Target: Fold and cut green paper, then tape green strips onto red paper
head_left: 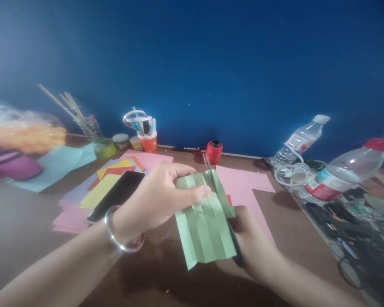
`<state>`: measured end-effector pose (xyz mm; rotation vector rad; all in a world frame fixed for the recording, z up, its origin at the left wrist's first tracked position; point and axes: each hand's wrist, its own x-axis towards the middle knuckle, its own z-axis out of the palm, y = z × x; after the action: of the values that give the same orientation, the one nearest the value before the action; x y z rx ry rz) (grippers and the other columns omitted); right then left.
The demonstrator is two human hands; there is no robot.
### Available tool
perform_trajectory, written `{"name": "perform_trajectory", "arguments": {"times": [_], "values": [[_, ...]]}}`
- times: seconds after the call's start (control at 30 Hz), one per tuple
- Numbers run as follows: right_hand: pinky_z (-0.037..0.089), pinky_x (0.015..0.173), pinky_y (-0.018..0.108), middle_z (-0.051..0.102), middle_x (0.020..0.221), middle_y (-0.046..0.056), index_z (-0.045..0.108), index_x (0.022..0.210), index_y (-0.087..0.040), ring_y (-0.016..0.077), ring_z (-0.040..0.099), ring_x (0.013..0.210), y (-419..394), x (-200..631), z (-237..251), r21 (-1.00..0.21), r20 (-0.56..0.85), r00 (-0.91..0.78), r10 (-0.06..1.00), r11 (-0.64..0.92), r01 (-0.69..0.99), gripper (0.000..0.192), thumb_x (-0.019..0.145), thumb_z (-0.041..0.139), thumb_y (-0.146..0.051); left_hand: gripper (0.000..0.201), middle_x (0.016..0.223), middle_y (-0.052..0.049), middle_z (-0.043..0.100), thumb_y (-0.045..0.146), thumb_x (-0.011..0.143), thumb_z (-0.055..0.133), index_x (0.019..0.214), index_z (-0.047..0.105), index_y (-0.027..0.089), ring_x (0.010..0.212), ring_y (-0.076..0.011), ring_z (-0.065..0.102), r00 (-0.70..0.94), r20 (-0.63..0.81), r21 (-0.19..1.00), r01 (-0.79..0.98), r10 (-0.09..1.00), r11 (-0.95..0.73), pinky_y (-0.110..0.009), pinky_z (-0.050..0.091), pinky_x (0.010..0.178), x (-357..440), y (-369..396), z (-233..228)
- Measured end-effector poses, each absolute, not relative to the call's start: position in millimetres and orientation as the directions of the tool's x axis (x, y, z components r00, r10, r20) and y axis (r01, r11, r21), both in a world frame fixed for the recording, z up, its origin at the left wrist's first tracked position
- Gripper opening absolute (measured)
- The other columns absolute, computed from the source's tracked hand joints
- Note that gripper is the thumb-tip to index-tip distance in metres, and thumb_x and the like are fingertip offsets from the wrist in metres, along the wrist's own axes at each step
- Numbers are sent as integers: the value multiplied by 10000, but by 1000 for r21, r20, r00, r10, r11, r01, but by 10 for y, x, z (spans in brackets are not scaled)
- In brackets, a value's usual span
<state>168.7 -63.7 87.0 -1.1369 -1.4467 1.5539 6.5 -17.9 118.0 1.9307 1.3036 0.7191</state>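
Left hand [160, 194] pinches one creased green paper sheet [205, 221] between thumb and fingers, held above the surface [25, 221]. Right hand [252, 243] is closed around one pair of scissors [211, 175], blades at the sheet's top edge. Two plastic bottles [345, 172] lie right; one red thread spool [213, 152] stands behind.

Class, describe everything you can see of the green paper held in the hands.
The green paper is a pale green sheet, creased into parallel lengthwise folds like a fan. It is held above the brown table, tilted. The left hand pinches its upper left edge; the right hand is behind its right edge, working scissors whose blades cross its top.
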Motion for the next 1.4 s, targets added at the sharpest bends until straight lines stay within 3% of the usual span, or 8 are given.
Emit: {"name": "perform_trajectory", "arguments": {"times": [0.33, 0.73, 1.03, 1.23, 1.4], "values": [[413, 502, 218, 591, 581, -12, 648, 692, -156, 122, 524, 542, -646, 1704, 751, -994, -104, -329, 939, -94, 45, 96, 743, 566, -161, 326, 432, 59, 451, 426, 712, 567, 526, 496, 169, 390, -57, 368, 315, 88, 798, 546, 945, -257, -188, 240, 370, 89, -196, 1188], [379, 491, 225, 552, 555, -6, 606, 608, -133, 112, 475, 520, -636, 1670, 886, -982, -178, -299, 938, -150, 117, 160, 735, 509, -132, 345, 472, 53, 396, 477, 716, 551, 567, 535, 166, 422, -58, 326, 322, 56, 788, 567, 945, -240, -181, 235, 375, 61, -187, 1165], [385, 486, 230, 571, 542, -13, 628, 606, -168, 127, 510, 510, -621, 1685, 817, -989, -130, -291, 948, -104, 103, 112, 702, 587, -208, 360, 460, 54, 403, 472, 719, 556, 544, 507, 161, 415, -51, 329, 330, 52, 791, 562, 942, -241, -174, 233, 379, 56, -175, 1181], [354, 468, 226, 461, 452, -27, 506, 447, -154, 103, 425, 473, -606, 1707, 740, -977, -191, -274, 943, -154, 150, 257, 685, 580, -218, 287, 526, 24, 513, 429, 728, 554, 610, 587, 170, 448, -80, 416, 341, 25, 824, 525, 940, -212, -190, 304, 409, 63, -158, 1162], [212, 394, 209, 316, 417, -58, 390, 430, -169, 64, 278, 417, -540, 1740, 608, -943, -162, -167, 973, -103, 318, 305, 680, 555, -228, 242, 527, 27, 534, 400, 727, 550, 642, 620, 185, 441, -86, 438, 330, 100, 794, 542, 939, -275, -196, 308, 408, 18, -81, 1163]]}}
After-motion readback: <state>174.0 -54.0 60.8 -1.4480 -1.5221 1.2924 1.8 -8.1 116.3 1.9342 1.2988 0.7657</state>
